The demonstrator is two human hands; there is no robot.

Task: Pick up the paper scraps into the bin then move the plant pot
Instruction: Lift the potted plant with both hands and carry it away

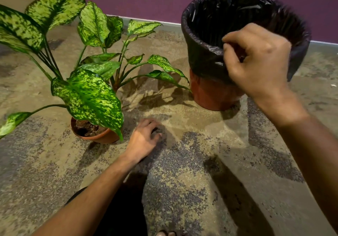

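The right hand (256,60) hangs over the near rim of the bin (206,56), a red-brown tub lined with a black bag, its fingers (228,51) curled together; whether they pinch a scrap cannot be told. The left hand (144,138) is down at the speckled floor (182,180), fingers curled with nothing visible in them, just right of the plant pot (102,137), whose mottled green leaves (87,93) spread left of the bin.
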